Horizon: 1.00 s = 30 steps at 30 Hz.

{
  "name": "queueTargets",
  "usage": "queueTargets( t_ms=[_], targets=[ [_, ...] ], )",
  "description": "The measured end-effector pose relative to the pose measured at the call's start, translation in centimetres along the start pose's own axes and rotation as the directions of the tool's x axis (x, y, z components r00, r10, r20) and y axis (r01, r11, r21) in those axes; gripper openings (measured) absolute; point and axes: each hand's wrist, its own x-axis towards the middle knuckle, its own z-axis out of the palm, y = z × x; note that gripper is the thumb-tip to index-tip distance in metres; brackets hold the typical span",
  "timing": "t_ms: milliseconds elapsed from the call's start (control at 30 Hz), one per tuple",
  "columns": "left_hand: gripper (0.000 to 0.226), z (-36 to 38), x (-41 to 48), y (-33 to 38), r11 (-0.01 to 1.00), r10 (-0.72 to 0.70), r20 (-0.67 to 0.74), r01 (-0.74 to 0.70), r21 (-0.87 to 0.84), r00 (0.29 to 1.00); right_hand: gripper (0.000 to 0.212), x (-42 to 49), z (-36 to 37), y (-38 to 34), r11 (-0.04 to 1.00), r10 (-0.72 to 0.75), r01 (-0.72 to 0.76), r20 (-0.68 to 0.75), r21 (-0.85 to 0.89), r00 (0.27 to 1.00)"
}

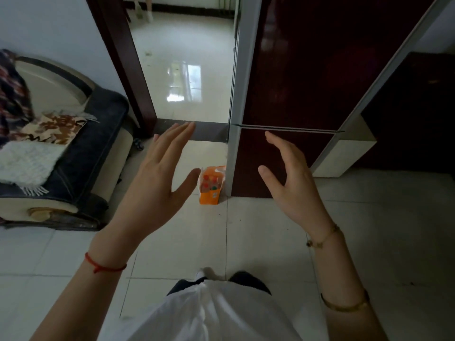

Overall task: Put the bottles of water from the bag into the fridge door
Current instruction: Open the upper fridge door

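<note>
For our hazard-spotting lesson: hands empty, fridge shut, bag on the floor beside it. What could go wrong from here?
1. The orange bag stands against the fridge corner; a door swinging open might tip it and spill the bottles.
2. The tiled floor looks glossy; a bottle dropped by the left hand or right hand could roll off through the doorway.

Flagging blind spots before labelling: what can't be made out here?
Head view:
fridge: closed, so door shelves hidden; top cut off by frame edge.
bag: too small; coloured dots could be caps or print, bottle count unclear.
sofa: cut off by left edge.
</note>
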Motion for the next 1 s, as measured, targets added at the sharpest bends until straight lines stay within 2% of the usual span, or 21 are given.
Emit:
queueTargets(
  t_ms=[567,733,1000],
  targets=[
    [0.069,2.4,13.5,-8.2,0.992,0.068,0.099,-0.056,-0.115,0.993,0.057,11.9,3.6,1.3,0.994,0.093,-0.096,-0.061,-0.048,0.994],
    [0.069,4.6,19.5,-8.7,0.984,0.082,0.091,-0.066,-0.163,0.992,0.057,16.5,3.2,3.1,0.993,0.103,-0.107,-0.083,-0.045,0.991],
    [0.071,8.4,30.4,-8.5,0.967,0.014,0.03,-0.005,-0.254,0.999,0.059,24.2,0.9,6.2,0.995,0.085,-0.09,-0.105,-0.05,0.991]
  ],
)
